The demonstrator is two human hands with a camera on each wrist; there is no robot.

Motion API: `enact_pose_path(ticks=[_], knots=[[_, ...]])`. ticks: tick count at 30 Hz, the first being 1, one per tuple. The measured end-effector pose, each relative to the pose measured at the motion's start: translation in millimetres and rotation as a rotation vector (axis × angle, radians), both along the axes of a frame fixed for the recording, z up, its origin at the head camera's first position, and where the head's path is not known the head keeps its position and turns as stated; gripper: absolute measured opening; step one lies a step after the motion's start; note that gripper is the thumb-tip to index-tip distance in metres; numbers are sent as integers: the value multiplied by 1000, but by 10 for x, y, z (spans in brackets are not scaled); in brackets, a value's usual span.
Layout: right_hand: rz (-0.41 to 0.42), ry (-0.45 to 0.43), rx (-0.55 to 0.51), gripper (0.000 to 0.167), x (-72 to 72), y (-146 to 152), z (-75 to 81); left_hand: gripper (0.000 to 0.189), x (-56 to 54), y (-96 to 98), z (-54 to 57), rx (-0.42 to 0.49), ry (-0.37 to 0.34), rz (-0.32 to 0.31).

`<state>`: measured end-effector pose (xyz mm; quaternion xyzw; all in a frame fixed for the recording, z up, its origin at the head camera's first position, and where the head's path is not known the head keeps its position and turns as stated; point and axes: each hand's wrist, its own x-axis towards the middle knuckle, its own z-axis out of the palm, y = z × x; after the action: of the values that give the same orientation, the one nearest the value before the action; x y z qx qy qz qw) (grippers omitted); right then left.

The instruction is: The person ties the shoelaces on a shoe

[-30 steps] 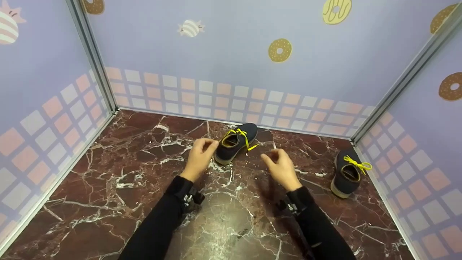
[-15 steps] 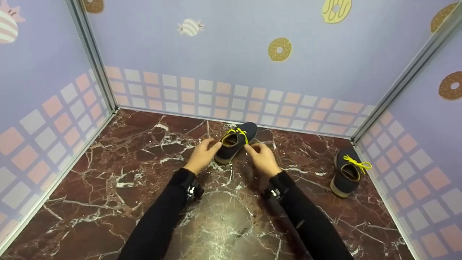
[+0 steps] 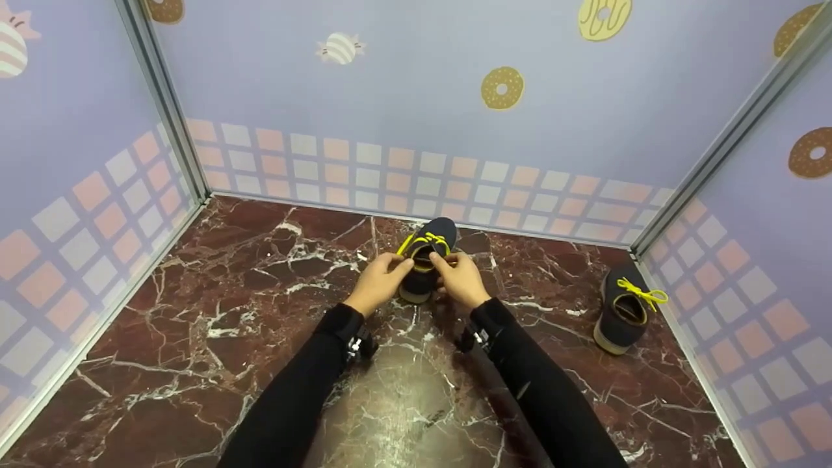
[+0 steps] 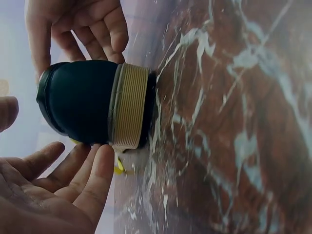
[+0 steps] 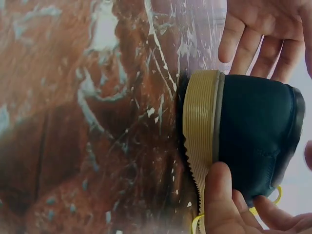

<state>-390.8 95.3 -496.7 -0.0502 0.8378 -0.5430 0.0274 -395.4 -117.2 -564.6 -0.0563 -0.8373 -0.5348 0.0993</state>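
A dark navy shoe [image 3: 421, 281] with yellow laces [image 3: 419, 244] stands on the floor, heel towards me and toe towards the back wall. My left hand [image 3: 380, 281] lies along its left side; in the left wrist view its fingers [image 4: 100, 175] touch the shoe's side, fairly straight. On the opposite side is my right hand [image 3: 463, 281]. The right wrist view shows its fingers [image 5: 219, 183] touching the side near the ribbed tan sole [image 5: 201, 117]. Both thumbs are near the collar. Whether either hand touches a lace is hard to tell.
A matching navy shoe [image 3: 621, 318], its yellow lace tied in a bow [image 3: 643, 292], stands to the right near the side wall. Patterned lilac walls [image 3: 416, 97] close off the back and both sides of the marbled brown floor [image 3: 260, 312].
Both hands have moved in to the shoe, the right from further right. The shoe has turned slightly, its toe swinging left to point more straight ahead.
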Motion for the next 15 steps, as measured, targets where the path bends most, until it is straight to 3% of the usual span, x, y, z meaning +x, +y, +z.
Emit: enact_pose_path(ticks=[2,7,10,15], knots=[[-14,1,12,55,-12,32,-9,66,-236,19,-250,-17,8,6],[-21,-17,-5,52,-49,102,-29,64,-458,89,-413,0,-14,2],[-21,-64,-82,50,-57,124,-49,64,-489,135,-416,-16,-55,14],[-16,-86,-101,43,-17,154,-59,67,-404,158,-378,-40,-140,22]])
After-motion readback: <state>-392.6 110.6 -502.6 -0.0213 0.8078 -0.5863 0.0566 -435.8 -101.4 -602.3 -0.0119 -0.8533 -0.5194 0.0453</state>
